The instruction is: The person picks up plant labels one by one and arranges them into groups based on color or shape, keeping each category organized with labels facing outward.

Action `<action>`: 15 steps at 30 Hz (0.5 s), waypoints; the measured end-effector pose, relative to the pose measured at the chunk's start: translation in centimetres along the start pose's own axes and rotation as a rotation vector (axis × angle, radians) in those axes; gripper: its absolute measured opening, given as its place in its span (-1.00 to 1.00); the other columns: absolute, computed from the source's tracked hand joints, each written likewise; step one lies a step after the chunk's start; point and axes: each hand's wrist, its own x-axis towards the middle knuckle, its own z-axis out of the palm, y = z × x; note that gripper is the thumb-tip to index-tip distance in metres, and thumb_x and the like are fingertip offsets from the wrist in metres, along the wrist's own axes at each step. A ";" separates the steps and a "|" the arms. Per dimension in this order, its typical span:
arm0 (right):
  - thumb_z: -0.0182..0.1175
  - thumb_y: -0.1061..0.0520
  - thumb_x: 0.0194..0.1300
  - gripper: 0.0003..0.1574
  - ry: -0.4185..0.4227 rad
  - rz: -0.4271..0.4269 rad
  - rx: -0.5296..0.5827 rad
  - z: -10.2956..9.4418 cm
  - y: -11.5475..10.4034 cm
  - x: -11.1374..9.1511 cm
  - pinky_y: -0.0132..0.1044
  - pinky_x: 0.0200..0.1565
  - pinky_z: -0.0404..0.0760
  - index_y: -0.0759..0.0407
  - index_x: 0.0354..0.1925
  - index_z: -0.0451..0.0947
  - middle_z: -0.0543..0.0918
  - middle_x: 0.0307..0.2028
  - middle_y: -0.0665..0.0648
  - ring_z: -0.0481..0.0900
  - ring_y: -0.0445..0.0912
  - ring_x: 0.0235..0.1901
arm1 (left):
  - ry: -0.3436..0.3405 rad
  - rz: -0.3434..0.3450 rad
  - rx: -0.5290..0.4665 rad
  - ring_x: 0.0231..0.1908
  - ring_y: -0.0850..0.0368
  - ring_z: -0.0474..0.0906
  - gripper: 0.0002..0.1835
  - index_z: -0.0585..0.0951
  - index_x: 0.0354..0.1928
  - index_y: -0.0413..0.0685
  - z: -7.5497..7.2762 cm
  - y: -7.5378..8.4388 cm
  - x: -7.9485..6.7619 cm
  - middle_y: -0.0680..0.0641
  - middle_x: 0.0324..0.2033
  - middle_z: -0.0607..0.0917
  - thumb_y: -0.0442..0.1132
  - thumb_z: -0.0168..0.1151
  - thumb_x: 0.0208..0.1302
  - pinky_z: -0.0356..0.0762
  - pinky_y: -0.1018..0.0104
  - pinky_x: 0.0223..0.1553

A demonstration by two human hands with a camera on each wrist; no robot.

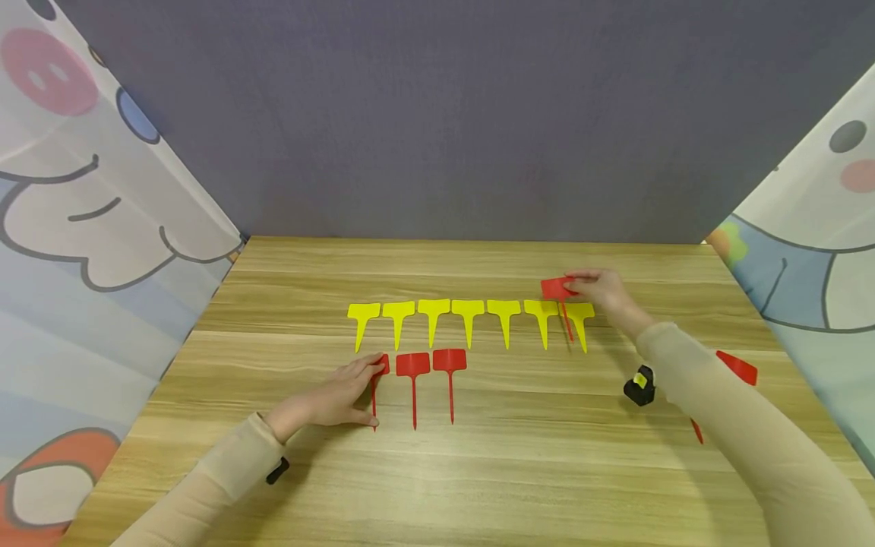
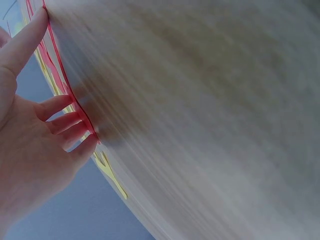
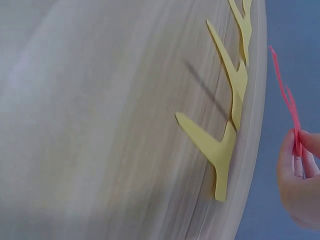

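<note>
My right hand [image 1: 604,290] pinches a red T-shaped plant label [image 1: 552,289] by its flat head, thin stake pointing down. In the head view it overlaps the right end of a row of several yellow plant labels [image 1: 468,308]; the right wrist view shows this red label [image 3: 294,112] raised off the table. My left hand [image 1: 336,395] rests on the leftmost red plant label [image 1: 385,365], fingertips on its head and thumb near the stake's tip, hiding part of it. Beside it lie two more red labels, one in the middle [image 1: 413,365] and one to its right [image 1: 449,359].
The wooden table [image 1: 519,471] ends at a grey panel [image 1: 444,121] behind, with printed cartoon curtains [image 1: 123,213] at the sides. Close to my right forearm is a small black object [image 1: 639,389] with a yellow mark. Another red piece [image 1: 738,368] shows partly behind that sleeve.
</note>
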 end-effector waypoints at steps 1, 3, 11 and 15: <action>0.07 0.15 0.24 -0.45 -0.007 0.005 0.015 0.1 0.0 -0.1 -0.22 -0.04 0.48 0.38 0.15 0.29 0.55 -0.20 0.04 0.52 -0.40 -0.41 | -0.001 0.000 0.001 0.27 -0.20 -0.10 -0.09 0.10 0.25 -0.37 0.0 0.0 0.0 -0.28 0.29 0.01 0.03 0.28 0.00 -0.02 -0.12 0.20; 0.08 0.15 0.23 -0.43 -0.017 0.012 0.046 0.3 0.0 -0.4 -0.18 0.01 0.44 0.40 0.15 0.28 0.56 -0.19 0.04 0.53 -0.40 -0.41 | 0.000 0.000 0.002 0.27 -0.21 -0.09 -0.09 0.11 0.25 -0.38 0.0 0.0 0.0 -0.28 0.29 0.01 0.03 0.28 0.00 -0.02 -0.13 0.20; 0.21 0.16 0.11 -0.53 -0.080 -0.032 0.234 1.2 1.5 -0.5 -0.32 -0.12 0.53 0.30 0.01 0.47 0.61 -0.27 0.03 0.57 -0.30 -0.37 | 0.008 0.009 0.012 0.27 -0.21 -0.10 -0.09 0.11 0.25 -0.38 0.0 0.0 0.0 -0.28 0.29 0.02 0.02 0.29 0.00 -0.02 -0.13 0.20; 0.27 0.12 0.05 -0.57 -0.083 -0.018 0.233 2.0 1.7 -1.0 -0.38 -0.18 0.55 0.25 -0.07 0.54 0.59 -0.30 -0.03 0.57 -0.31 -0.36 | 0.018 0.018 0.013 0.26 -0.23 -0.09 -0.09 0.12 0.24 -0.39 -0.1 0.0 0.0 -0.30 0.28 0.03 0.01 0.30 -0.01 0.00 -0.16 0.18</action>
